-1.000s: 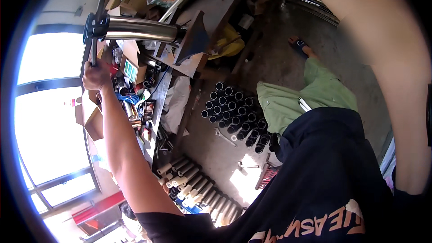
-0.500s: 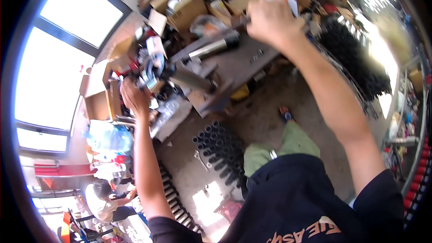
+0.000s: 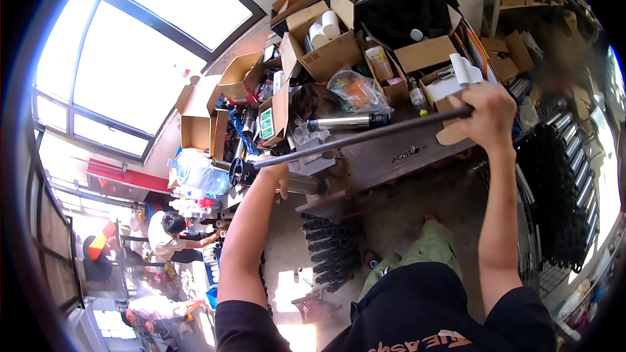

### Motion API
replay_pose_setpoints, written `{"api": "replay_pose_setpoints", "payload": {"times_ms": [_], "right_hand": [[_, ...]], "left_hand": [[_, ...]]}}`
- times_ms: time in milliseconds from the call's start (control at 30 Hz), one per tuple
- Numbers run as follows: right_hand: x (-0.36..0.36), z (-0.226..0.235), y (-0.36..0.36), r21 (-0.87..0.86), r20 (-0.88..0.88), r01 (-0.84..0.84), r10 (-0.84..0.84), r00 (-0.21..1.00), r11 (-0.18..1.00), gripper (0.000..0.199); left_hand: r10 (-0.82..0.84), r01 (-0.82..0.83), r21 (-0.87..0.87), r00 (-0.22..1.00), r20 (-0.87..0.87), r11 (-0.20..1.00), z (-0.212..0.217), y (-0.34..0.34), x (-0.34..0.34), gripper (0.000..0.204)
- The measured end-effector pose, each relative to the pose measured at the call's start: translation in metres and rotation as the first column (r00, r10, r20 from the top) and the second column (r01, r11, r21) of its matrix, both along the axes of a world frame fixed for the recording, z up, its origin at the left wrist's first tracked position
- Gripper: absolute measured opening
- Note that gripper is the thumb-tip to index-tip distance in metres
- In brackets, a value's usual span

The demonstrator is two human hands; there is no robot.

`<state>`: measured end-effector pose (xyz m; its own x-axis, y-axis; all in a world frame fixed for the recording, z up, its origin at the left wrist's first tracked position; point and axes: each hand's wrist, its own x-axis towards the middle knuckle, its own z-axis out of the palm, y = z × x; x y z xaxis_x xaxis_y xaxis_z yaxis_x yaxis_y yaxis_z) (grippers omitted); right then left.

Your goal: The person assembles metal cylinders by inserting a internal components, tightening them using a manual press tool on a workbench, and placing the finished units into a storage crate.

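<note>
A long dark metal rod [image 3: 372, 138] slants across the front of the workbench. My right hand [image 3: 486, 109] is closed in a fist around its far right end. At the rod's other end, a black notched ring-shaped fitting [image 3: 242, 172] sits on the end of a grey metal cylinder [image 3: 301, 183]. My left hand [image 3: 275, 175] is curled there, between the ring and the cylinder. What its fingers grip is mostly hidden. The cylinder lies along the left end of the bench. Behind the rod, a shiny tube with a black end [image 3: 349, 122] lies on the bench.
Cardboard boxes [image 3: 332, 54], a plastic bag [image 3: 357, 91] and small metal parts [image 3: 405, 153] crowd the bench [image 3: 365, 164]. Black tubes [image 3: 329, 248] stand on the floor below. More tubes [image 3: 561, 189] are stacked right. Two people work at far left, one in a light shirt [image 3: 163, 234].
My right hand has come right and nearer, bringing the rod's end with it. My left hand has shifted right and down in view. The whole view has turned, showing more of the bench.
</note>
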<state>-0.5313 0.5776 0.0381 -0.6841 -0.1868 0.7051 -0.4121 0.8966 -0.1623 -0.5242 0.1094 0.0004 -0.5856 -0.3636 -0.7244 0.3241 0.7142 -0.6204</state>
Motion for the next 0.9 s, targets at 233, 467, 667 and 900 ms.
{"api": "replay_pose_setpoints", "payload": {"times_ms": [233, 467, 667, 900], "right_hand": [[0.113, -0.218, 0.077, -0.175, 0.537, 0.141, -0.026, 0.843, 0.974, 0.033], [0.207, -0.276, 0.05, 0.043, 0.897, 0.471, -0.242, 0.371, 0.881, 0.037], [0.216, -0.285, 0.023, 0.055, 0.935, 0.433, -0.199, 0.295, 0.9, 0.036], [0.213, -0.312, -0.004, 0.04, 0.957, 0.493, -0.176, 0.231, 0.869, 0.036]], "left_hand": [[-0.029, 0.035, 0.075, 0.997, -0.075, 0.997, -0.008, -0.005, 0.002, 0.079], [-0.045, 0.052, 0.062, 0.993, -0.105, 0.997, -0.019, 0.009, 0.002, 0.076], [0.029, -0.04, 0.142, 0.996, 0.078, 0.989, 0.013, -0.018, -0.02, 0.076], [0.269, 0.002, 0.535, 0.863, -0.428, 0.845, 0.104, -0.035, 0.1, 0.079]]}}
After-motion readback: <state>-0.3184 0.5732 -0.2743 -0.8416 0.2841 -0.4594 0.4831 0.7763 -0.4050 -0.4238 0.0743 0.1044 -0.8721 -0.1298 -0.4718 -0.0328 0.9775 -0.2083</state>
